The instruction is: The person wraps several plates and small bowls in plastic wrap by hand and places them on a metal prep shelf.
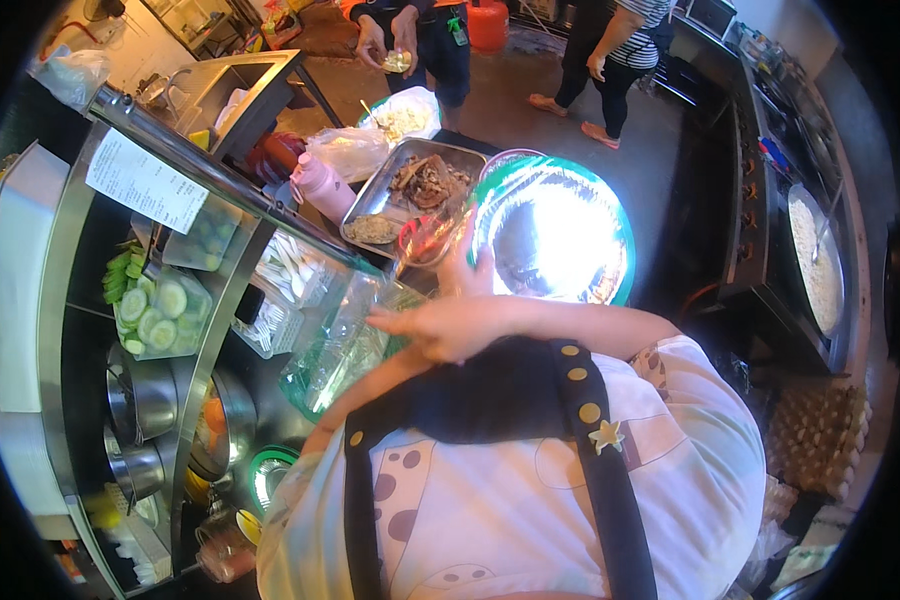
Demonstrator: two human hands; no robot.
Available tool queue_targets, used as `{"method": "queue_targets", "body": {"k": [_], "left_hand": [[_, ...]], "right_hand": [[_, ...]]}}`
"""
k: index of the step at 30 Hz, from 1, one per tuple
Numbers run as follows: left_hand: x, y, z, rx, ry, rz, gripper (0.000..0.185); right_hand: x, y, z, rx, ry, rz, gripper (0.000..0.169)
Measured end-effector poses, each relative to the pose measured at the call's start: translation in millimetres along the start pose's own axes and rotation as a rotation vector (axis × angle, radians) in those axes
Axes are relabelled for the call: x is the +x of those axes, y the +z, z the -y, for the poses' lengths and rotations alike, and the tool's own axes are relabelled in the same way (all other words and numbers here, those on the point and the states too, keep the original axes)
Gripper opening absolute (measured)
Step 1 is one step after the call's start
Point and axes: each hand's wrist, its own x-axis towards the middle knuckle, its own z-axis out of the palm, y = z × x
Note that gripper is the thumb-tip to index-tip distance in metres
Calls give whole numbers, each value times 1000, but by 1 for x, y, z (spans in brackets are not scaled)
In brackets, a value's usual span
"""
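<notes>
My left hand (465,268) is at the left edge of a shiny foil plate with a green rim (559,232), its thumb over the rim. Clear plastic film shows at the plate's edge, and strong glare hides its middle. My right forearm crosses over my left wrist. Just below my left hand, my right hand (446,326) points left with one finger; whether it grips any plastic is unclear. Left of it lies clear plastic packaging with green-rimmed items (345,345). Beyond my hands, a steel tray (360,202) holds cooked meat (431,180), beside a red bowl (422,238).
A pink bottle (321,184) stands left of the tray. White plastic cutlery (292,270) and a tub of cucumber slices (161,315) are at the left. A co-worker's hands (394,45) hold food beyond the table; another person stands near the stove (750,172) at the right.
</notes>
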Motion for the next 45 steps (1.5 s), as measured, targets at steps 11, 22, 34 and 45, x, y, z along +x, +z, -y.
{"method": "queue_targets", "body": {"k": [11,22,34,45], "left_hand": [[-29,-27,-22,130,574,-141,51],[-22,-34,-10,277,505,-111,58],[-22,-26,-5,-66,376,-142,59],[26,-61,-16,364,429,-214,62]], "right_hand": [[-86,-81,13,-993,-287,-1061,44],[-28,-42,-13,-893,-691,-1003,24],[-198,-79,-153,510,85,-1057,70],[-255,-104,-101,-1019,1007,-1473,14]]}}
